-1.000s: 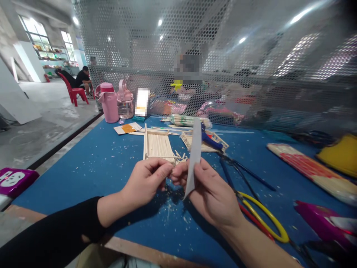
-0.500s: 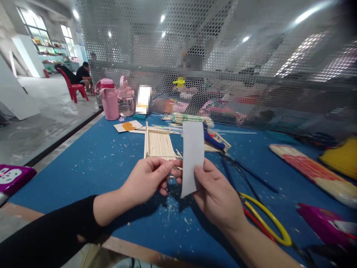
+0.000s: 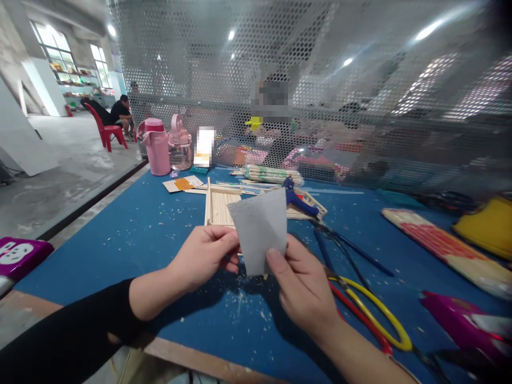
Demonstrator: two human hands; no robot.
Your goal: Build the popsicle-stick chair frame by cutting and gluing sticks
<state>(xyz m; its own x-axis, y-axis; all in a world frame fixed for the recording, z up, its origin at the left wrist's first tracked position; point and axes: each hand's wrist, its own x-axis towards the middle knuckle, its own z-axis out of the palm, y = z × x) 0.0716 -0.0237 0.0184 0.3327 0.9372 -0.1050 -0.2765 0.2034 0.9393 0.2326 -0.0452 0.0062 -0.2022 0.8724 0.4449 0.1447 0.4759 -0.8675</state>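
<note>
My right hand (image 3: 304, 290) grips a bent piece of grey paper (image 3: 260, 226) between thumb and fingers. It stands upright above the table, its broad face towards me. To its left, my left hand (image 3: 204, 256) is closed in a pinch, fingertips at the paper's left edge. Whatever it pinches is hidden behind the paper. Just beyond my hands lies a small frame of thin wooden sticks (image 3: 221, 209), partly covered by the paper. A dark blue glue gun (image 3: 302, 202) rests behind the paper on the right.
On the blue table (image 3: 140, 256) are red-and-yellow-handled scissors (image 3: 378, 314), a pack of sticks (image 3: 440, 245), bundled sticks (image 3: 272, 174), a pink jug (image 3: 158, 152) and a clear bottle (image 3: 181, 152). Purple power strips (image 3: 26, 258) flank it. A perforated metal screen (image 3: 208, 69) stands behind.
The paper has turned from a narrow edge-on view to show its broad face, and shifted left with my right hand. My left hand has moved slightly left, its fingertips now partly behind the paper.
</note>
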